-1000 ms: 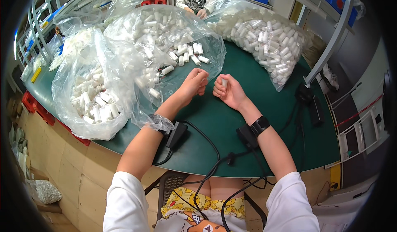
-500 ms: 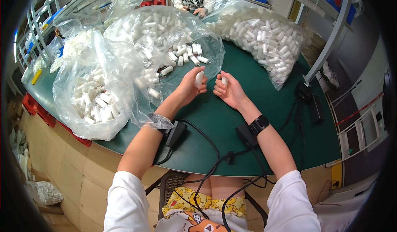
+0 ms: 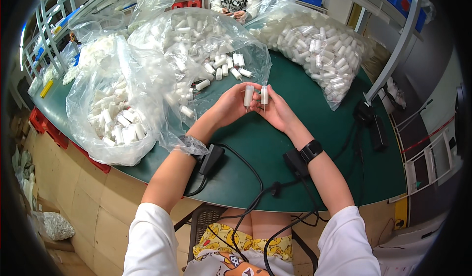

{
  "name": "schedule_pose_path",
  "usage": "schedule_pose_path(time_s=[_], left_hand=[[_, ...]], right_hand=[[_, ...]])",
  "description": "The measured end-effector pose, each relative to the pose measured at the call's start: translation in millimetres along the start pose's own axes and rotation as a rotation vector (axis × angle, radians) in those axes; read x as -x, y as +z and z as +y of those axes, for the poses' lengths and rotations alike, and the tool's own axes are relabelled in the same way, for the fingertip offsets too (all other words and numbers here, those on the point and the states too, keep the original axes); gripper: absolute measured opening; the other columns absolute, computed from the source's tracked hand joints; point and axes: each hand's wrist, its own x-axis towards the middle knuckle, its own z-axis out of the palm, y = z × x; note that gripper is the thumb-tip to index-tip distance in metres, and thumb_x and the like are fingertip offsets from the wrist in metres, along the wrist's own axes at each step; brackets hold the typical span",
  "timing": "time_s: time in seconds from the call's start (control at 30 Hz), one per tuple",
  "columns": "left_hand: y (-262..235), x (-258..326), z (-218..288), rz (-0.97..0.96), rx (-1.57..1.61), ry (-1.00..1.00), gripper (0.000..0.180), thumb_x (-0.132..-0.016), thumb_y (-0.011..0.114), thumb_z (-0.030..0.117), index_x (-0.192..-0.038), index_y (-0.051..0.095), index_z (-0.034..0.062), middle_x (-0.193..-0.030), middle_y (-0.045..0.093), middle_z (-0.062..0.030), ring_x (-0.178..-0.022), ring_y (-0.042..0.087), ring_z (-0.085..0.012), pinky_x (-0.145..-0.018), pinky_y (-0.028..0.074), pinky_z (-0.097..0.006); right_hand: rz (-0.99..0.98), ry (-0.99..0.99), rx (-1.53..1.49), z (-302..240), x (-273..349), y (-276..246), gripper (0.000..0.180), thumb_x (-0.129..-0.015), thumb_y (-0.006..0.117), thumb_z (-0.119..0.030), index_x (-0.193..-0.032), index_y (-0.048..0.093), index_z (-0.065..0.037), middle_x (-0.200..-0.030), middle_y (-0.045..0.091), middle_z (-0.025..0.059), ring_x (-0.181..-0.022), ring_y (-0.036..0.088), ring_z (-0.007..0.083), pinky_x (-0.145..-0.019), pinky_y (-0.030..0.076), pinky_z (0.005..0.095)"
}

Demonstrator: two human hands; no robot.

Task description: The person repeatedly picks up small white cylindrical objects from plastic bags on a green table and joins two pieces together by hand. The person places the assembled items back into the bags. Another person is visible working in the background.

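Note:
Over the middle of the green table (image 3: 314,187), my two hands meet, fingertips touching or nearly so. My left hand (image 3: 230,104) is closed on a white cylinder (image 3: 249,97), held upright with a thin pin at its lower end. In my right hand (image 3: 279,111) a second, shorter-looking white cylinder (image 3: 264,95) stands upright, also with a thin pin pointing down. Just beyond my hands, several similar loose white cylinders (image 3: 225,70) spill from the mouth of a large clear plastic bag (image 3: 196,20). What these cylinders are, I cannot tell.
An open clear bag of white cylinders (image 3: 113,148) stands left, its film touching my left wrist. Another full bag (image 3: 329,54) lies at the far right. Black cables (image 3: 250,168) run from boxes at my wrists. A metal post (image 3: 393,49) rises right. A person (image 3: 235,0) sits opposite.
My hands have come together, and both cylinders are now turned upright and show more fully. The whole view has shifted slightly.

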Motion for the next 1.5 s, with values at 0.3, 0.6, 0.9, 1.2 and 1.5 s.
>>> schedule_pose_path(time_s=[0.3,0.6,0.9,1.2,1.5], left_hand=[[15,5,5,0.102,-0.086,-0.054,0.024,-0.088,0.045,0.022,-0.103,0.049,0.0031,-0.064,0.039,0.0031,-0.054,0.035,-0.0076,-0.057,0.034,-0.021],[3,2,-4,0.302,-0.330,0.002,0.028,-0.086,0.051,0.023,-0.106,0.040,0.0058,-0.062,0.036,0.0029,-0.054,0.035,-0.0068,-0.051,0.031,-0.021],[-7,-5,-11,0.048,-0.165,-0.162,0.057,-0.090,0.033,0.049,-0.092,0.058,-0.0019,-0.085,0.060,-0.0089,-0.083,0.056,-0.0191,-0.081,0.043,-0.029],[-26,-8,-1,0.398,-0.721,-0.104,0.044,-0.088,0.040,0.038,-0.106,0.054,0.0002,-0.100,0.057,-0.0209,-0.090,0.057,-0.0290,-0.081,0.046,-0.035],[-62,8,0,0.881,-1.490,0.809,0.029,-0.069,0.056,0.008,-0.095,0.054,-0.0055,-0.091,0.055,-0.0254,-0.088,0.053,-0.0394,-0.076,0.044,-0.046]], right_hand=[[0.007,0.088,-0.126,-4,0,-8,0.050,-0.091,0.037,-0.045,-0.107,0.047,0.001,-0.067,0.045,0.0033,-0.059,0.039,0.0139,-0.062,0.034,0.0260],[0.009,0.082,-0.106,-6,1,-6,0.047,-0.090,0.039,-0.045,-0.098,0.049,0.001,-0.060,0.040,0.0032,-0.056,0.037,0.0142,-0.060,0.033,0.0264],[0.058,-0.025,0.123,3,3,2,0.029,-0.086,0.058,-0.011,-0.110,0.049,0.002,-0.073,0.051,0.0003,-0.062,0.046,0.0076,-0.058,0.043,0.0240],[0.174,-0.281,0.097,-18,5,30,0.028,-0.085,0.059,-0.010,-0.110,0.048,-0.005,-0.088,0.055,-0.0002,-0.071,0.053,0.0071,-0.063,0.043,0.0214],[-0.355,-0.415,0.674,-22,-5,251,0.028,-0.089,0.052,-0.010,-0.114,0.042,-0.001,-0.104,0.051,0.0075,-0.094,0.052,0.0135,-0.080,0.045,0.0301]])
